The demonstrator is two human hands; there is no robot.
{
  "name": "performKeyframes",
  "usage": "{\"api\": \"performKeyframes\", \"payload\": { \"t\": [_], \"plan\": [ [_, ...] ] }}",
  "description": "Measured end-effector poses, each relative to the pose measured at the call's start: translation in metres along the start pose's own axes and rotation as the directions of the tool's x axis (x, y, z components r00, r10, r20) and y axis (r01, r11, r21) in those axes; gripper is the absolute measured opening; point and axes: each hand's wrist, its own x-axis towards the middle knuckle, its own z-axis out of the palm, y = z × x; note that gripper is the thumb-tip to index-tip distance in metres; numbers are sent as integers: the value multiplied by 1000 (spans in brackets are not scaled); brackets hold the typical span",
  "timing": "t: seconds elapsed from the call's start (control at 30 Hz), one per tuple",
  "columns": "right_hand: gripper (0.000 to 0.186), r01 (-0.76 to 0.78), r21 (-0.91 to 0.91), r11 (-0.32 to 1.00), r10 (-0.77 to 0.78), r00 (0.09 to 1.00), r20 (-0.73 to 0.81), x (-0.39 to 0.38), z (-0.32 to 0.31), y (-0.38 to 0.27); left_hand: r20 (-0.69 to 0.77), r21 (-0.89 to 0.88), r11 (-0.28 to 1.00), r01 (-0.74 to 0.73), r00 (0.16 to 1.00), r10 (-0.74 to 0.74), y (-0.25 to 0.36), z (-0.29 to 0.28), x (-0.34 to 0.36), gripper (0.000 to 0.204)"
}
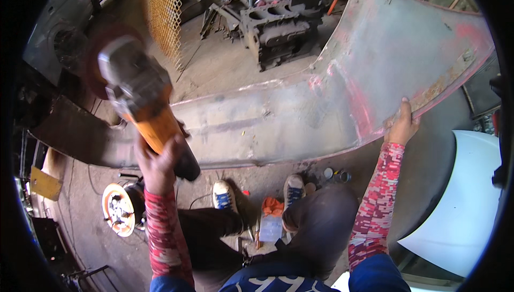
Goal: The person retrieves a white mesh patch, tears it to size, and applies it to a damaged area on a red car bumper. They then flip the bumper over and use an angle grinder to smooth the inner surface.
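Grinder (140, 96), angle type, occupies the upper left of the frame: an orange body, a grey metal head and a dark reddish disc guard, the whole blurred. The left hand (158, 164) is clamped around its black rear handle, fingers wrapped tight, holding the tool raised above the panel. The right hand (401, 126), at centre right, is closed on the lower edge of the sheet-metal panel (300, 112), thumb on top and fingers underneath.

The panel is a long curved body part running from the left edge to the upper right. Its surface is bare grey steel, scuffed, with patches of red paint and a rusted strip along the right-hand rim.

Both forearms wear red, pink and white patterned sleeves. Below the panel, at lower centre, two blue-and-white shoes (224, 195) stand on a dusty concrete floor, an orange rag (272, 206) between them. A yellow expanded-metal mesh (162, 13) hangs at upper left; a dark engine block (276, 27) sits at top centre. A white body panel (460, 206) lies at lower right.
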Motion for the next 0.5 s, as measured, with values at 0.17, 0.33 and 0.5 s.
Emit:
{"api": "performKeyframes", "payload": {
  "t": [0.17,0.33,0.5],
  "plan": [
    [40,43,-15,999,-44,999,-29,-2,0,-1,72,-351,813,464,879,-471,-52,-5,-45,40],
    [39,85,-126,988,-93,994,-63,5,-1,5,48,-620,488,614,651,-758,-105,-9,-97,40],
    [34,-45,-43,998,42,997,-72,9,-6,5,-71,-736,371,566,480,-874,-172,-15,-146,43]
  ]
}}
